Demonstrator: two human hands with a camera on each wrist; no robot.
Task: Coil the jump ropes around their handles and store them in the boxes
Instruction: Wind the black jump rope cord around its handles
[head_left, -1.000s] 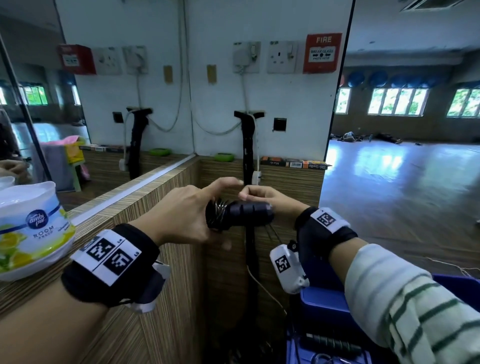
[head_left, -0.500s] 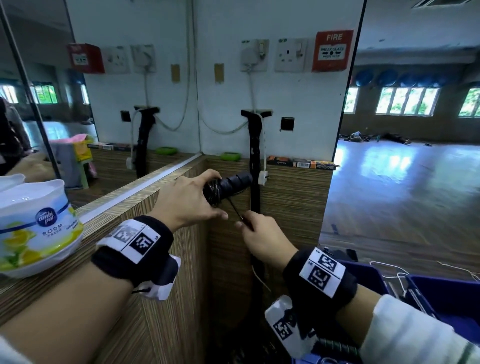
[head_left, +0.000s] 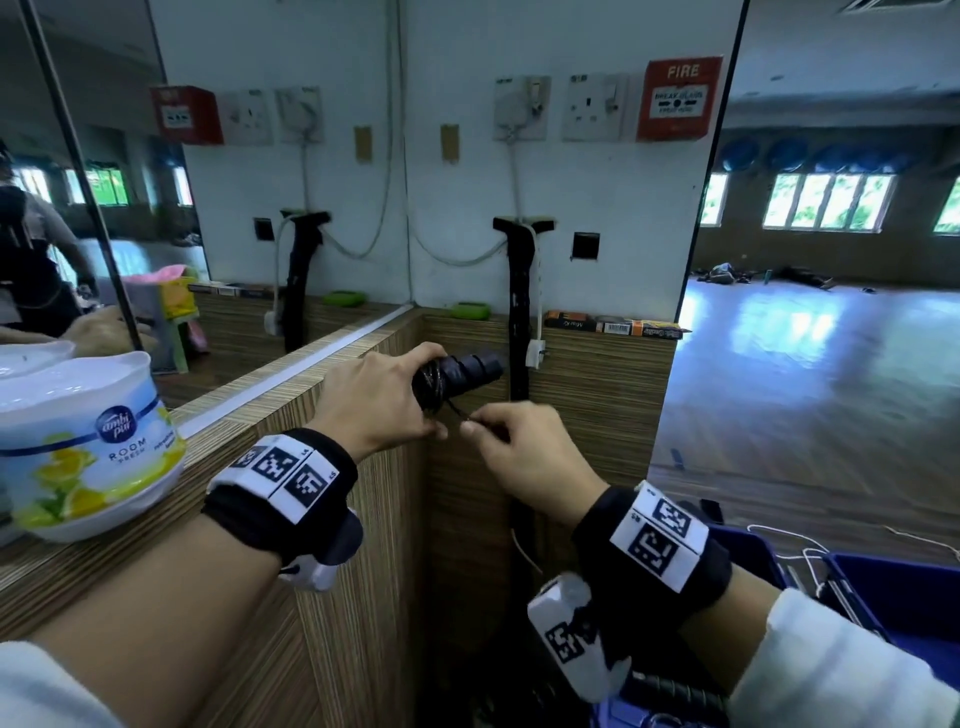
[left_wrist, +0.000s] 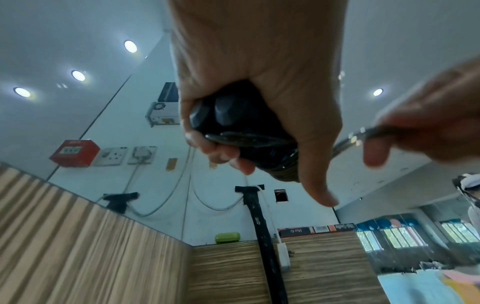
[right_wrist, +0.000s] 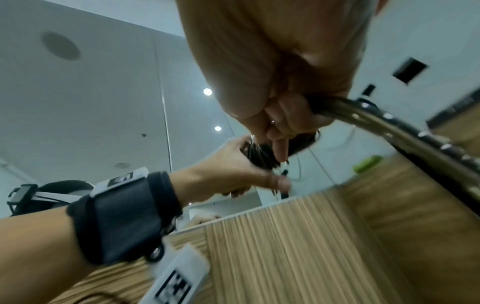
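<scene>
Two hands work one jump rope in front of a wood-panelled corner.

Left hand has its fingers curled round the black handles, where rope turns bunch beside the thumb; the right hand, just below and beside it, pinches the loose rope between thumb and fingertips, the rest trailing away past that palm. Blue boxes sit low at the right, an air freshener tub on the ledge at left.
</scene>
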